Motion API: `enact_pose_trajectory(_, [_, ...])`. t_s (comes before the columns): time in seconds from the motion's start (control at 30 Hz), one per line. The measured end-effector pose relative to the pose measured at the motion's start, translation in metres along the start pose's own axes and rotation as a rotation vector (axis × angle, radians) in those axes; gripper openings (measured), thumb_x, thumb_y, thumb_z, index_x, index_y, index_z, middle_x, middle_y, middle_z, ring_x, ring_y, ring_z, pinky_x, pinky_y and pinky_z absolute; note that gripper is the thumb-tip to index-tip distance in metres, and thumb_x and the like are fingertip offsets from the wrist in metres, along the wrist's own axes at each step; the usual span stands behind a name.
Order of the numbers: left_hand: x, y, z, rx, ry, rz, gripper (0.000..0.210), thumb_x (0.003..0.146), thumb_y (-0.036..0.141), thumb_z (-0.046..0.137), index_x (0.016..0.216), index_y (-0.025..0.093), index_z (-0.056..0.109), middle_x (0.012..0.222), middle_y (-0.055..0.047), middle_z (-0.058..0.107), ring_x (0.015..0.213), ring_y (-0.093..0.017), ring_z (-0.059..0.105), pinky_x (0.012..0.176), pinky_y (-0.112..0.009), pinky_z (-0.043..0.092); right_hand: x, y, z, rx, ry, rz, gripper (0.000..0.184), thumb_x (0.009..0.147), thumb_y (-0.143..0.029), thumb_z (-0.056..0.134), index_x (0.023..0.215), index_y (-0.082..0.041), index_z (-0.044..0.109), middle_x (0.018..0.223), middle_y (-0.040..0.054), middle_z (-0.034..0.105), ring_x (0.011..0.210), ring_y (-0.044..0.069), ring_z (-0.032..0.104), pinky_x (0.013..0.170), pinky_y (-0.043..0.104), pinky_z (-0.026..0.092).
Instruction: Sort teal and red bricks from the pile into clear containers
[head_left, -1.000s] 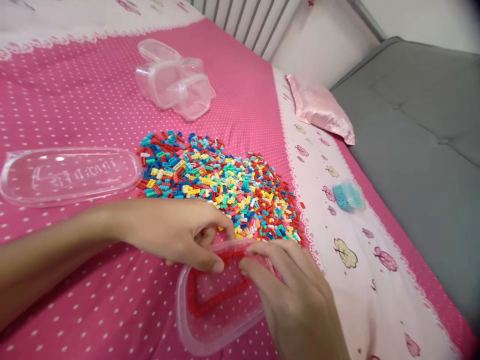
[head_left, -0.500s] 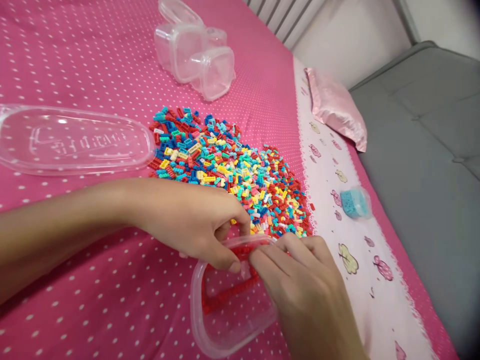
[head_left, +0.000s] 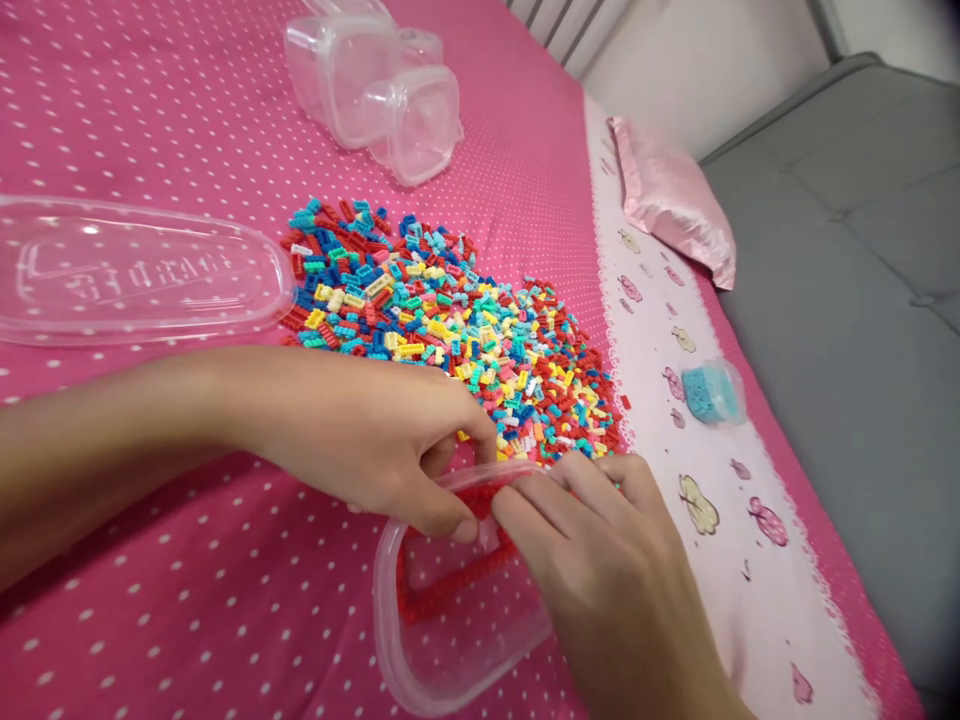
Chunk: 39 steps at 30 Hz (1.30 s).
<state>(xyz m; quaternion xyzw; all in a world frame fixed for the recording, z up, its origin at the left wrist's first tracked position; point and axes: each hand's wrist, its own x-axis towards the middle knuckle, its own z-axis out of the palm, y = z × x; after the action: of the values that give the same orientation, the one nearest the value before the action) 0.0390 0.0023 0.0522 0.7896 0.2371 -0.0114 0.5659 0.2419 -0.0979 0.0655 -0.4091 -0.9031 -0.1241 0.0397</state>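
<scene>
Presently, the following items are recorded in the head view:

1. Left hand (head_left: 375,440): reached in from the left, thumb and forefinger pinched on the far edge of a red brick frame (head_left: 442,575).
2. Right hand (head_left: 600,580): brought in from the lower right, fingers curled together and pressed on the same far edge of the frame, fingertips just beside the left thumb.
3. The red brick frame: a hollow rectangle of small red bricks, laid inside a shallow clear tray (head_left: 405,650) on the pink dotted bedsheet (head_left: 150,100).
4. Pile of small bricks (head_left: 450,330): red, blue, yellow, teal and cream, heaped on the sheet just beyond the hands.
5. Long clear lid (head_left: 135,275): laid flat to the left of the pile.
6. Clear tubs (head_left: 375,90): grouped at the far end, well apart from the hands.
7. Small tub of light blue bricks (head_left: 712,392): set on the printed border to the right.
8. Pink satin pillow (head_left: 671,200): placed at the bed's right edge.
</scene>
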Motion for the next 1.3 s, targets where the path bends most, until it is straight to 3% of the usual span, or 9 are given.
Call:
enact_pose_trajectory(0.13, [-0.002,-0.001,0.000,0.028,0.048,-0.002,0.018,0.084,0.034,0.071,0.075,0.024,0.060,0.056,0.005,0.056,0.041,-0.011,0.041,0.035,-0.024,0.020,-0.011,0.014,-0.011,0.026,0.010,0.008,0.034,0.105,-0.010,0.046,0.077,-0.024,0.057,0.065,-0.0003,0.059,0.061,0.019,0.040,0.064,0.038,0.027])
enact_pose_trajectory(0.27, [-0.001,-0.002,0.000,0.019,0.030,0.008,0.012,0.084,0.029,0.071,0.076,0.024,0.063,0.055,0.005,0.056,0.042,-0.012,0.045,0.035,-0.023,0.024,-0.019,0.023,-0.016,0.036,0.009,0.051,0.019,0.105,-0.016,0.052,0.094,-0.025,0.065,0.085,0.0043,0.065,0.074,0.022,0.048,0.068,0.039,0.031])
enact_pose_trajectory(0.47, [-0.001,-0.001,0.000,0.056,0.042,0.025,0.013,0.084,0.029,0.070,0.075,0.024,0.061,0.055,0.006,0.055,0.041,-0.011,0.042,0.035,-0.023,0.023,0.000,-0.005,0.001,-0.075,0.060,0.119,0.035,0.097,-0.006,0.050,0.067,-0.023,0.055,0.075,0.0047,0.050,0.073,0.022,0.041,0.068,0.038,0.028])
enact_pose_trajectory(0.57, [-0.002,0.001,-0.001,0.076,0.020,-0.005,0.010,0.084,0.027,0.070,0.079,0.023,0.062,0.058,0.007,0.057,0.043,-0.011,0.044,0.036,-0.023,0.022,0.008,-0.014,0.012,-0.105,0.135,0.159,0.038,0.094,-0.002,0.046,0.063,-0.022,0.055,0.072,0.0035,0.048,0.073,0.022,0.038,0.073,0.039,0.030])
enact_pose_trajectory(0.73, [-0.004,0.005,-0.003,0.116,-0.019,-0.024,0.009,0.085,0.021,0.069,0.079,0.021,0.062,0.061,0.007,0.060,0.047,-0.010,0.049,0.038,-0.020,0.028,0.008,-0.012,0.018,-0.108,0.157,0.154,0.036,0.091,-0.001,0.050,0.061,-0.021,0.054,0.073,0.0019,0.050,0.073,0.019,0.038,0.080,0.038,0.030])
enact_pose_trajectory(1.1, [-0.001,0.003,-0.004,0.107,-0.025,-0.006,0.007,0.085,0.019,0.069,0.082,0.023,0.064,0.061,0.007,0.063,0.048,-0.009,0.052,0.039,-0.018,0.030,0.011,-0.012,0.019,-0.164,0.132,0.120,0.035,0.092,-0.003,0.053,0.062,-0.021,0.059,0.069,0.0014,0.051,0.072,0.020,0.038,0.082,0.039,0.029])
enact_pose_trajectory(1.3, [-0.002,0.001,-0.003,0.123,-0.035,-0.034,0.006,0.086,0.024,0.070,0.084,0.023,0.065,0.063,0.006,0.066,0.048,-0.010,0.054,0.037,-0.020,0.028,0.008,-0.003,0.003,-0.077,-0.027,0.051,0.029,0.091,-0.001,0.056,0.070,-0.021,0.062,0.068,-0.0014,0.053,0.068,0.018,0.040,0.082,0.037,0.029])
